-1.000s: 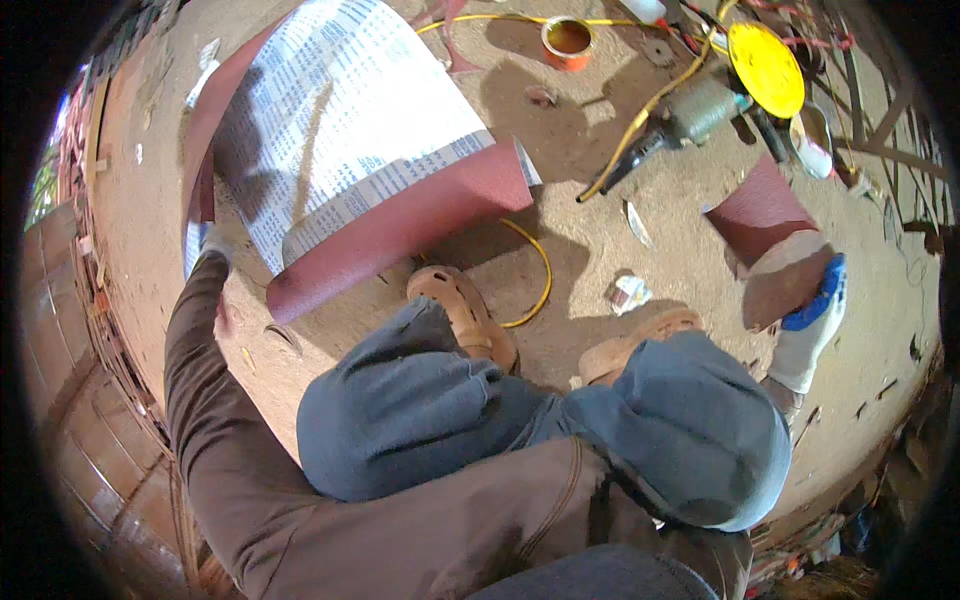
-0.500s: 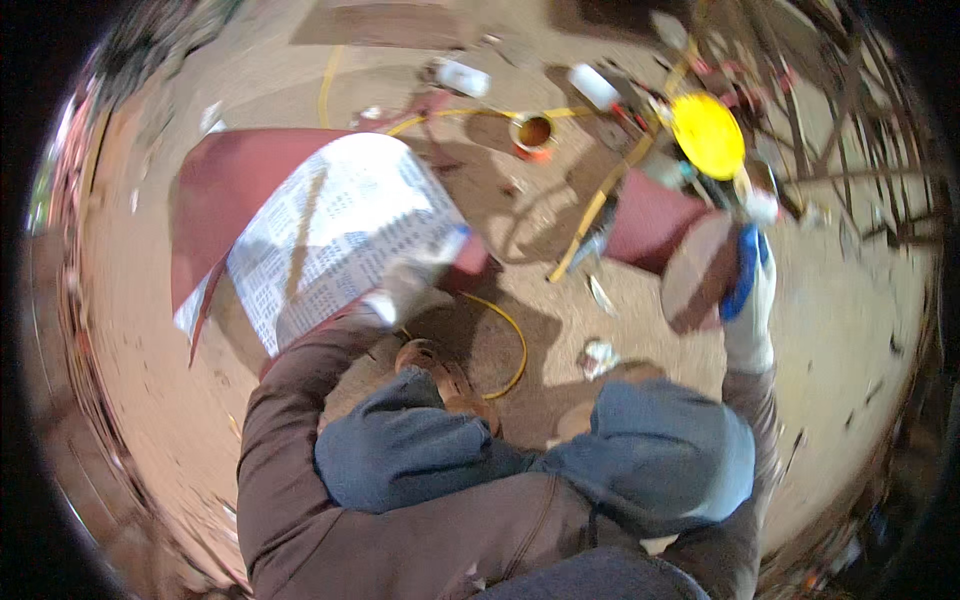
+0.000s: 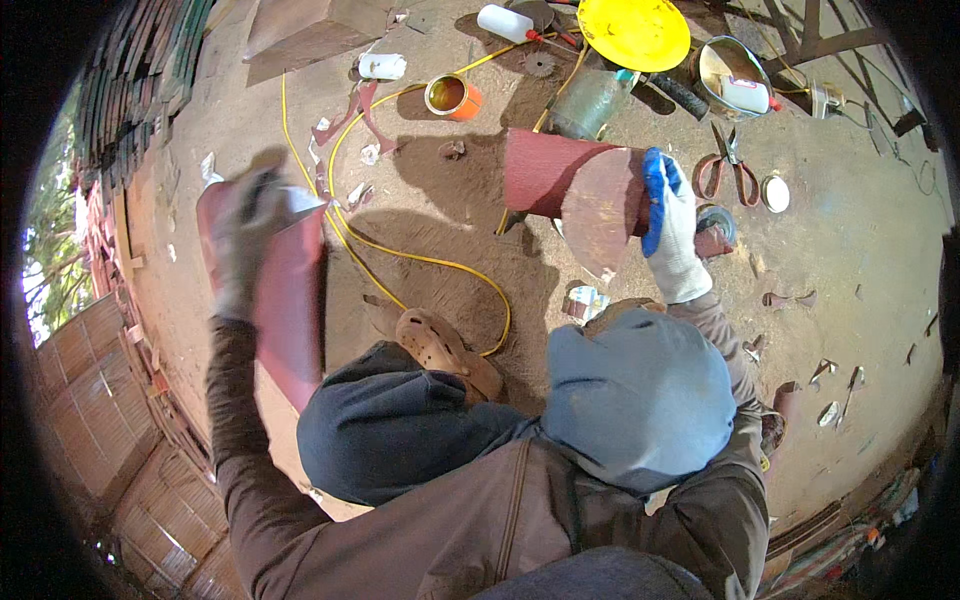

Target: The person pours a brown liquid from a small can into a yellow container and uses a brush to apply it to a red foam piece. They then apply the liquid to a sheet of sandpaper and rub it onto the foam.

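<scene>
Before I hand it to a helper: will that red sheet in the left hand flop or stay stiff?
The red sheet probably stays fairly stiff: it stands upright from the left hand without sagging. It looks thin, so likely light and may flex. Its cut edges could be sharp; both hands are gloved.

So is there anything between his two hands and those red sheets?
Nothing visible. The left hand already grips the flat red sheet, and the right hand grips the curved red piece.
</scene>
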A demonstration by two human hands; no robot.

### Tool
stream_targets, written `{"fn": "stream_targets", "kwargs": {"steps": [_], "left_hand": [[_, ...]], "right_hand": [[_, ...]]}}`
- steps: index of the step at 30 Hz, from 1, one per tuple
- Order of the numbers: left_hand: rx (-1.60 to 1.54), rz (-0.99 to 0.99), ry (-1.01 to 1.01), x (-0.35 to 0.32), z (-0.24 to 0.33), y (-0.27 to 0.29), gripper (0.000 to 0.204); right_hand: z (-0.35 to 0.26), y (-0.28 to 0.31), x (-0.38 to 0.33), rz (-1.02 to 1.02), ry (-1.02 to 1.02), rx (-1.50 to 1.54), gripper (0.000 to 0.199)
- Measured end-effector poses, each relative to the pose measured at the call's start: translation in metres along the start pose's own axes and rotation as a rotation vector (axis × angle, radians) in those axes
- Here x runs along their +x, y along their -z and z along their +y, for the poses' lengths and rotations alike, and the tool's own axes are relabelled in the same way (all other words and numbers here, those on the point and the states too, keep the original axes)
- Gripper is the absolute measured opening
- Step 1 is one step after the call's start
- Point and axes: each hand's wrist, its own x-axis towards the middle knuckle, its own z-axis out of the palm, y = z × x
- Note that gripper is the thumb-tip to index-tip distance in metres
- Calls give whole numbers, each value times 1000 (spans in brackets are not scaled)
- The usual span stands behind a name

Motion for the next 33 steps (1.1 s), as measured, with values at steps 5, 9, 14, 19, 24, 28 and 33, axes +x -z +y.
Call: {"fn": "stream_targets", "kwargs": {"steps": [5,9,14,19,24,28,33], "left_hand": [[-410,-517,6,-26,213,-154,92],[-288,-498,65,-78,202,-213,88],[-700,-704,388,-41,254,-173,48],[-726,-718,437,1,287,-146,35],[-522,-1086,350,49,266,-121,36],[380,-1095,-626,61,208,-100,102],[-247,-629,-627,87,173,-157,126]], "right_hand": [[24,-19,-13,-35,42,-13,30],[39,-5,-40,-141,-1,-117,24],[61,18,-45,22,-157,158,25],[49,42,-37,72,-63,163,20],[27,48,-39,250,41,75,18],[-6,51,-38,301,168,-126,19],[-53,17,-46,-17,135,-248,23]]}}
